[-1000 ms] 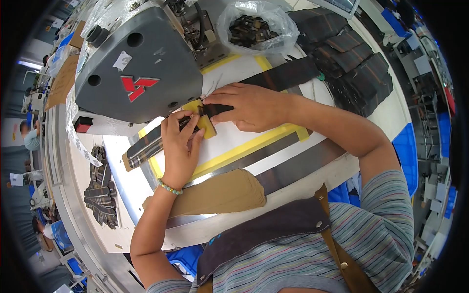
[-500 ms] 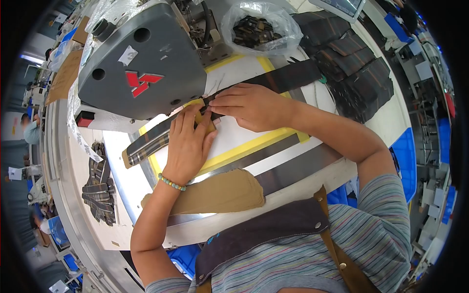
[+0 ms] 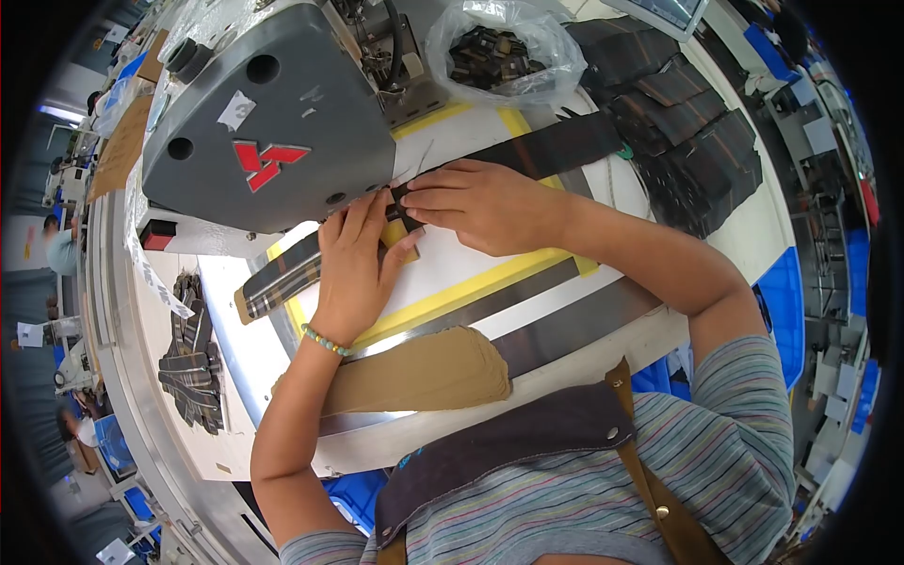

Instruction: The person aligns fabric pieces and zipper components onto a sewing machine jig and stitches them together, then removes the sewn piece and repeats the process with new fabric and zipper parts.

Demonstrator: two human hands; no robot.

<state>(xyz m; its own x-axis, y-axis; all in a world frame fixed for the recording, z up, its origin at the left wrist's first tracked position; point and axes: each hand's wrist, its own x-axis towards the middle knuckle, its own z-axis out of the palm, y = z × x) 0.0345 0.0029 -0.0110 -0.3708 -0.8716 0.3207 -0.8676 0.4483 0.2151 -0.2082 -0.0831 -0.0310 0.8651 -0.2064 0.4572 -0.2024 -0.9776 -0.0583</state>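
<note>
A plaid fabric strip (image 3: 279,281) with a tan end lies on the sewing machine's white bed, under the grey machine head. My left hand (image 3: 356,273) rests on it, fingers stretched out and thumb apart, pressing beside the sewing area. From the other side, the fingertips of my right hand (image 3: 490,207) are together on the dark plaid cloth (image 3: 556,151) that runs off to the right. Between the hands a small tan piece (image 3: 407,247) shows under the cloth. The needle and the exact join are hidden by my fingers and the machine head.
The grey machine head (image 3: 273,122) stands close above my left hand. A folded tan cloth (image 3: 419,370) lies along the front edge. Behind is a clear bag of small plaid pieces (image 3: 499,61); stacked dark plaid panels (image 3: 702,141) lie right, a plaid bundle (image 3: 191,367) left.
My left hand has shifted slightly left, its thumb now lower and further from the right fingertips. More of the tan piece shows between the hands. My right hand has hardly moved.
</note>
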